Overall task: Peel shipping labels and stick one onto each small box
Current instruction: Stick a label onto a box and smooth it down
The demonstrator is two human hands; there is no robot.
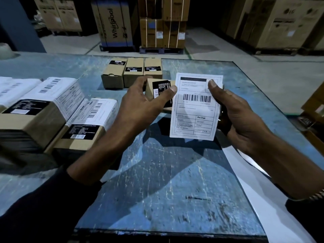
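The shipping label (195,106) stands upright in front of me above the blue table (166,181), print facing me — barcode across the middle. My right hand (233,118) grips its right edge, thumb pressed on the upper corner. My left hand (140,102) curls round a small box (156,90) just behind the label's left edge, thumb tip touching that edge. Beyond it three unlabelled boxes (133,72) sit in a row. To my left lie labelled boxes (57,109) — white labels on top. Large cartons (163,23) stand on the floor behind.
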